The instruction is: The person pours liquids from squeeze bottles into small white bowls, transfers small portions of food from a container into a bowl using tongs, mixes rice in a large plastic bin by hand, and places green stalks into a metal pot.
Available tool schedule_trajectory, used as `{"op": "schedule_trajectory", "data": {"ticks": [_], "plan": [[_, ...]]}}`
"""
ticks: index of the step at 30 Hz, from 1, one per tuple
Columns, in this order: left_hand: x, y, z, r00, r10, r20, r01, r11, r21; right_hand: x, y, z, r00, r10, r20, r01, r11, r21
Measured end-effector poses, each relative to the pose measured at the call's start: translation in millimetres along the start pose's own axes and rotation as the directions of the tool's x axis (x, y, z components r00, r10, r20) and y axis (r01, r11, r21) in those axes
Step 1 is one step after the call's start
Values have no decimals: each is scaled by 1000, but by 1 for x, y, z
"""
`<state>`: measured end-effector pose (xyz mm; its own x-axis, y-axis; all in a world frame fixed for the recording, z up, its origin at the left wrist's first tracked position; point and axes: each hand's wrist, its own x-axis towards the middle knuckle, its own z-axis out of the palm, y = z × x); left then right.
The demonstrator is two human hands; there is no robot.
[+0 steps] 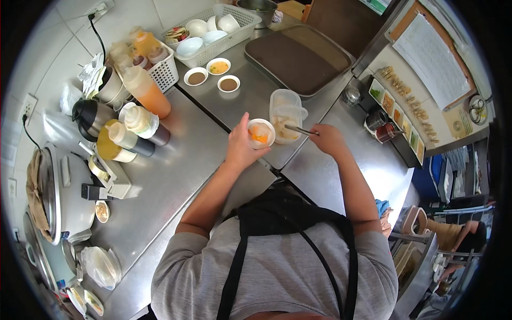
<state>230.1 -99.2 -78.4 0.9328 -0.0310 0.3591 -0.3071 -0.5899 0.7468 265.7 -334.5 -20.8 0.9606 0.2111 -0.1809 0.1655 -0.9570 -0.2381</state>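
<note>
My left hand grips a small white bowl from its left side. Pale food with bright orange pieces lies inside the bowl. My right hand holds a metal utensil, whose tip reaches into a clear plastic container. Pale contents fill that container; its translucent lid appears pushed partly aside. I cannot tell whether the utensil is a spoon or tongs. Beyond the bowl stand three small sauce dishes: two of brown sauce and one of yellow sauce with green bits.
A brown serving tray lies at the back. Squeeze bottles and a thermal jug line the left side. A white basket holds bowls. To the right are a black condiment rack and a jar of red sauce. Another person is at lower right.
</note>
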Motion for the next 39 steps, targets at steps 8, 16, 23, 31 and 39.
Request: {"op": "schedule_trajectory", "data": {"ticks": [8,16,23,31,39], "plan": [[6,7,10,998,56,29,-57,998,14,-22,-7,-33,1000,30,-1,-28,944,328],[7,17,16,998,49,49,-48,998,-33,-32,-37,-28,990,-92,-111,116,968,224],[7,17,15,998,51,39,-50,998,-35,-42,-40,-14,978,-158,-134,172,981,95],[6,18,13,997,62,50,-60,997,-39,-37,-38,-10,982,-109,-152,124,987,97],[8,2,2,999,-42,-18,42,999,13,-19,-29,-12,993,56,-103,-65,994,-88]]}}
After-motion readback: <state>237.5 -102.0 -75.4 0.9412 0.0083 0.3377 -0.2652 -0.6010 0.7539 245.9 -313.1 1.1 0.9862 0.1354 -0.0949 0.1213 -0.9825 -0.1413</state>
